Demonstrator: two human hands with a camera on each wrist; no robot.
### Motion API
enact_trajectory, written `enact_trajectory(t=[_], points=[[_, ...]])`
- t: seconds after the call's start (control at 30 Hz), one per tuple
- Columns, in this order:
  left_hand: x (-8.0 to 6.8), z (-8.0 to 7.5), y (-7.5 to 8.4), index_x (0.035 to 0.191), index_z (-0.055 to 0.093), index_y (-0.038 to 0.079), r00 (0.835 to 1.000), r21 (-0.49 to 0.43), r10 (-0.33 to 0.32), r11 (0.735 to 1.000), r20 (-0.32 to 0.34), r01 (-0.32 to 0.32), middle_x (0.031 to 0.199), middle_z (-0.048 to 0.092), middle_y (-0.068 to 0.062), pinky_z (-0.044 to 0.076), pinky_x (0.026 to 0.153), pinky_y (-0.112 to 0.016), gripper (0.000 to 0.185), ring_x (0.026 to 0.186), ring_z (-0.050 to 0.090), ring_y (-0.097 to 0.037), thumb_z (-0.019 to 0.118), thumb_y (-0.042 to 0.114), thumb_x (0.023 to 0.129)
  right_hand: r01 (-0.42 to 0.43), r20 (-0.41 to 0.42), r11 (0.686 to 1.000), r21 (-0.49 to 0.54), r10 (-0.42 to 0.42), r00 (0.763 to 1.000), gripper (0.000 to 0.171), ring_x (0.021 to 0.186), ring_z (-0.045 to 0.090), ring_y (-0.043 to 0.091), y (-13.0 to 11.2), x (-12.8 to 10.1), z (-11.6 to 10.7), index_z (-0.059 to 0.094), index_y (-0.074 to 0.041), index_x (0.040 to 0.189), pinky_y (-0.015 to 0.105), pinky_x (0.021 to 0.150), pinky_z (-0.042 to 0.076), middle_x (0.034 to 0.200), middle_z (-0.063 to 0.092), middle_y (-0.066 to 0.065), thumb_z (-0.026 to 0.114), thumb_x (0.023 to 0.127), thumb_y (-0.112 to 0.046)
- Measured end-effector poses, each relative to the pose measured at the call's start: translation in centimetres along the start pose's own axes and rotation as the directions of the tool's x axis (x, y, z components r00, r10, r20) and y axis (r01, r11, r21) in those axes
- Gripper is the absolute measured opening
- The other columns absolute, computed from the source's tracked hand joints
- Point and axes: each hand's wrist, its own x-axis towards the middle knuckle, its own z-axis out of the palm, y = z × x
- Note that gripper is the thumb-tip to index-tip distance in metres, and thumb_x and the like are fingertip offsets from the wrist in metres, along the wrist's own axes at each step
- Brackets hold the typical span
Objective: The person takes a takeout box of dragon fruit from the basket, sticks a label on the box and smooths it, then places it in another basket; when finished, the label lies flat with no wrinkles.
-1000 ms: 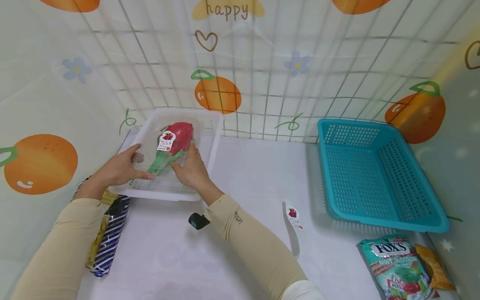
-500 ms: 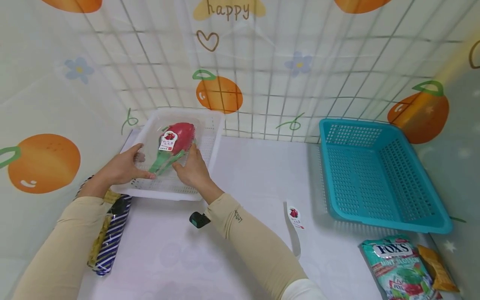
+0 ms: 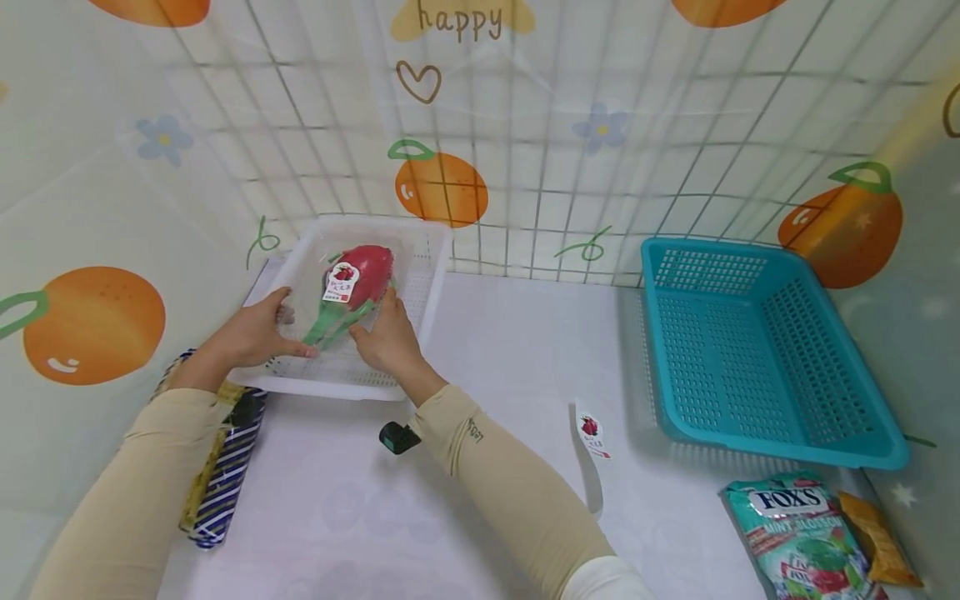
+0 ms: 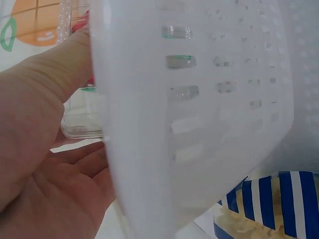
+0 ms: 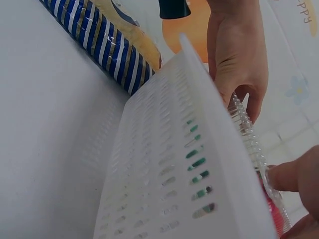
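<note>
A red dragon fruit in a clear plastic pack (image 3: pixel 352 279) with a white label lies in the white perforated basket (image 3: pixel 420 308) at the back left. My left hand (image 3: pixel 255 337) grips the pack's left edge, thumb on top. My right hand (image 3: pixel 382 337) holds its right side. In the left wrist view my palm (image 4: pixel 45 169) lies beside the basket wall (image 4: pixel 199 114), with the pack's clear corner (image 4: pixel 82 119) behind it. The right wrist view shows the basket wall (image 5: pixel 174 174), the pack's ribbed rim (image 5: pixel 249 134) and my left hand (image 5: pixel 239 55) beyond it.
A teal basket (image 3: pixel 757 350) stands at the right. A blue-striped packet (image 3: pixel 221 467) lies by my left forearm. A small fruit label (image 3: pixel 591 432) sits mid-table. A Fox's candy bag (image 3: pixel 795 533) and an orange packet (image 3: pixel 873 537) lie front right.
</note>
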Motion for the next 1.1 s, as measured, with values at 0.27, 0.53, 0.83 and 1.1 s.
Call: enact_trajectory(t=[0.27, 0.53, 0.83, 1.1], points=[[0.4, 0.4, 0.0, 0.159, 0.005, -0.01, 1.0, 0.008, 0.004, 1.0, -0.013, -0.004, 0.148, 0.037, -0.045, 0.038, 0.108, -0.07, 0.128, 0.133, 0.043, -0.059, 0.087, 0.048, 0.078, 0.004, -0.015, 1.0, -0.01, -0.004, 1.0, 0.082, 0.142, 0.049, 0.032, 0.1, 0.3, 0.3, 0.019, 0.001, 0.16, 0.04, 0.117, 0.042, 0.154, 0.044, 0.019, 0.066, 0.098, -0.023], [0.6, 0.6, 0.3, 0.159, 0.004, -0.009, 1.0, 0.002, -0.03, 1.0, -0.003, 0.03, 0.151, 0.033, -0.043, 0.036, 0.109, -0.071, 0.125, 0.135, 0.039, -0.059, 0.087, 0.042, 0.08, -0.018, -0.025, 1.0, -0.022, 0.017, 1.0, 0.082, 0.14, 0.051, 0.03, 0.2, 0.6, 0.6, 0.02, 0.002, 0.16, 0.039, 0.116, 0.043, 0.152, 0.047, 0.02, 0.067, 0.097, -0.021], [1.2, 0.8, 0.0, 0.159, 0.005, -0.009, 0.999, 0.019, -0.052, 0.998, -0.006, 0.052, 0.15, 0.034, -0.042, 0.037, 0.109, -0.071, 0.128, 0.134, 0.041, -0.059, 0.088, 0.044, 0.078, -0.036, -0.012, 0.999, -0.037, 0.036, 0.999, 0.08, 0.141, 0.05, 0.031, 0.1, 1.0, 0.8, 0.019, 0.002, 0.16, 0.04, 0.116, 0.043, 0.153, 0.046, 0.021, 0.066, 0.099, -0.022], [1.3, 0.7, 0.3, 0.158, 0.006, -0.011, 0.999, 0.02, -0.052, 0.998, 0.001, 0.052, 0.15, 0.034, -0.043, 0.036, 0.109, -0.071, 0.125, 0.135, 0.039, -0.06, 0.089, 0.038, 0.079, -0.051, -0.01, 0.998, -0.033, 0.051, 0.999, 0.082, 0.14, 0.051, 0.032, 0.1, 1.1, 1.1, 0.017, 0.002, 0.161, 0.041, 0.116, 0.044, 0.153, 0.045, 0.022, 0.066, 0.099, -0.022]])
